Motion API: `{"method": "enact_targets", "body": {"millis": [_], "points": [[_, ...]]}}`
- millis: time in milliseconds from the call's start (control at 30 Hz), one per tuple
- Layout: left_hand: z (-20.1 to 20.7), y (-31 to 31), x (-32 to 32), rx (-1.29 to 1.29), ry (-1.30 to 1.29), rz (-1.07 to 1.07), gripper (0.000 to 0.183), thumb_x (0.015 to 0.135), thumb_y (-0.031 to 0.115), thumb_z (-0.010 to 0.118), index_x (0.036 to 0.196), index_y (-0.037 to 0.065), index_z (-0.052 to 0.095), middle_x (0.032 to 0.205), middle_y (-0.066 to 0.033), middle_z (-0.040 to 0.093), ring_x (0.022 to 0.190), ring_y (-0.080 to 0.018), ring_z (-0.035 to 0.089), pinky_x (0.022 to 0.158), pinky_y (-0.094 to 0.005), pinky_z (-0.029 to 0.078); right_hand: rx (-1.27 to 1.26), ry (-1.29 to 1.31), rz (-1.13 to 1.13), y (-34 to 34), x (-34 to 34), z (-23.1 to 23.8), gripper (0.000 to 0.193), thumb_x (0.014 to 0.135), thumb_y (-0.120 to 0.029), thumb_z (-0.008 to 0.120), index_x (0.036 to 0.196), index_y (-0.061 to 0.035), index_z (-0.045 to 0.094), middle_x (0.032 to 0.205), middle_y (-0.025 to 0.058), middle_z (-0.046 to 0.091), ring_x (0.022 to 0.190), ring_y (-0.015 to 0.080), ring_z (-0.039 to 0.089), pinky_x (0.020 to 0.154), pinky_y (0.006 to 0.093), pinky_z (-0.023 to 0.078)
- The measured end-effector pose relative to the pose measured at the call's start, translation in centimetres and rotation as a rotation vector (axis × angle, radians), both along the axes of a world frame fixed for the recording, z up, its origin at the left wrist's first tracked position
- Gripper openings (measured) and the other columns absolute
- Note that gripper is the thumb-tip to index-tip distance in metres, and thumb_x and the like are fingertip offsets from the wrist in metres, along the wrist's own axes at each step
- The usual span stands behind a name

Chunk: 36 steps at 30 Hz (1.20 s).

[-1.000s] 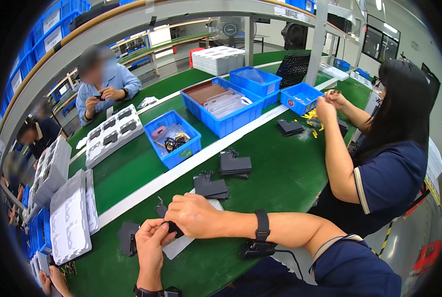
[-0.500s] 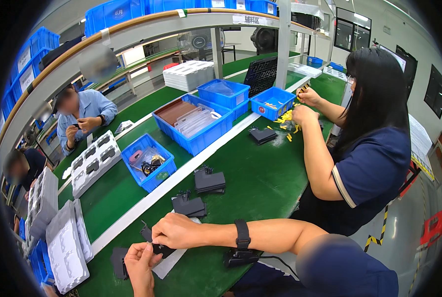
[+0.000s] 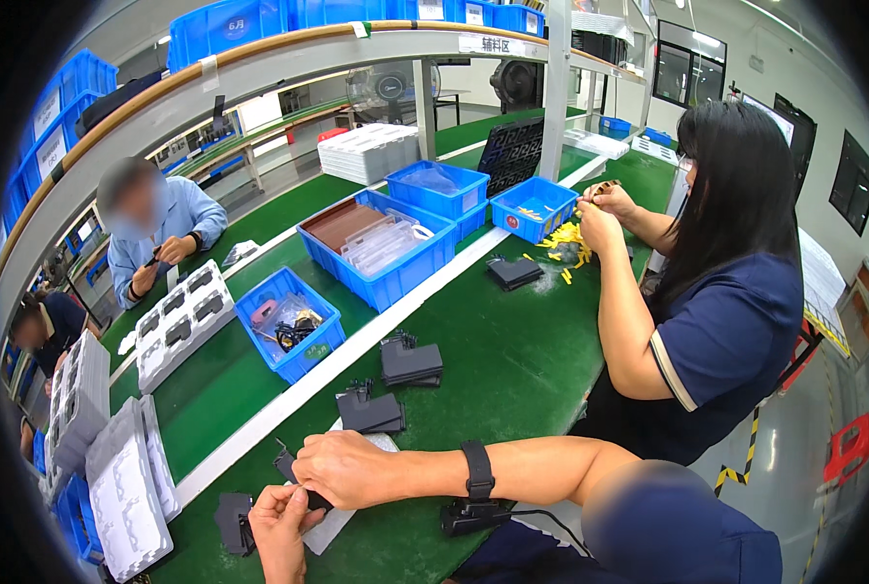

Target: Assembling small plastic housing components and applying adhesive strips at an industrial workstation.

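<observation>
My left hand (image 3: 280,526) and my right hand (image 3: 342,467) meet low in the view, over a white sheet (image 3: 329,531) on the green tabletop. Between them is a small black flat part (image 3: 315,500), mostly covered by the fingers. Thumb and fingers of the left hand pinch its near side. The right hand is closed over its far side, fingertips pointing down. Left of my hands lies a stack of black flat parts (image 3: 233,523). Just beyond them are a black part pile (image 3: 371,411) and another black pile (image 3: 411,361).
A blue bin with cables and bags (image 3: 298,361) and a larger blue bin (image 3: 381,282) stand beyond a white strip. White trays (image 3: 130,496) lean at left. A co-worker (image 3: 717,282) sits at right by yellow pieces (image 3: 573,243); another person (image 3: 162,229) works across the table.
My right hand has tilted slightly and covers more of the black part; both hands stay together. The co-worker at right has lifted one hand closer to the other.
</observation>
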<state>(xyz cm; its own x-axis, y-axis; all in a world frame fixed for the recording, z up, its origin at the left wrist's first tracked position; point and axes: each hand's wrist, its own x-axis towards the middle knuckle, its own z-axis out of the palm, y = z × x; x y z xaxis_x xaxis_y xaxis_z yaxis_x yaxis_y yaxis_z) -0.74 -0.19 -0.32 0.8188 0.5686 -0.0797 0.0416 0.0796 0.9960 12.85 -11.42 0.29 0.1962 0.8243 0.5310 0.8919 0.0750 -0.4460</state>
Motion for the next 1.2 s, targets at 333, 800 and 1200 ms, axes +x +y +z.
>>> {"method": "enact_targets", "body": {"millis": [333, 800, 1200], "points": [[-0.5, 0.4, 0.0, -0.021, -0.025, 0.024, 0.008, 0.088, 0.01, 0.061, 0.085, 0.003, 0.059, 0.068, 0.0017, 0.054, 0.055, -0.0036, 0.051, 0.052, -0.0248, 0.057, -0.112, 0.714, 0.155, -0.2, 1.8, 0.4, 0.01, 0.073, -0.004, 0.069, 0.082, 0.0008, 0.069, 0.074, 0.0145, 0.067, 0.067, 0.0189, 0.064, 0.061, 0.0322, 0.048], [-0.7, 0.5, 0.1, 0.086, -0.005, 0.122, 0.009, 0.086, 0.009, 0.063, 0.083, 0.002, 0.059, 0.065, 0.0022, 0.054, 0.052, -0.0039, 0.051, 0.045, -0.0212, 0.052, 0.078, 0.011, -0.149, 0.6, -1.5, -2.3, 0.016, 0.08, -0.013, 0.059, 0.067, -0.0041, 0.059, 0.062, 0.011, 0.057, 0.068, 0.0275, 0.055, 0.058, 0.0407, 0.043], [-1.4, 0.6, 0.3, 0.072, -0.117, 0.0, 0.015, 0.084, -0.002, 0.062, 0.097, -0.004, 0.056, 0.089, -0.0098, 0.066, 0.075, -0.0094, 0.061, 0.072, -0.0217, 0.049, 0.016, 0.277, -0.058, 0.9, -0.8, -1.6, 0.013, 0.076, -0.012, 0.062, 0.077, 0.001, 0.062, 0.071, 0.0165, 0.064, 0.07, 0.0342, 0.062, 0.064, 0.0431, 0.048]]}}
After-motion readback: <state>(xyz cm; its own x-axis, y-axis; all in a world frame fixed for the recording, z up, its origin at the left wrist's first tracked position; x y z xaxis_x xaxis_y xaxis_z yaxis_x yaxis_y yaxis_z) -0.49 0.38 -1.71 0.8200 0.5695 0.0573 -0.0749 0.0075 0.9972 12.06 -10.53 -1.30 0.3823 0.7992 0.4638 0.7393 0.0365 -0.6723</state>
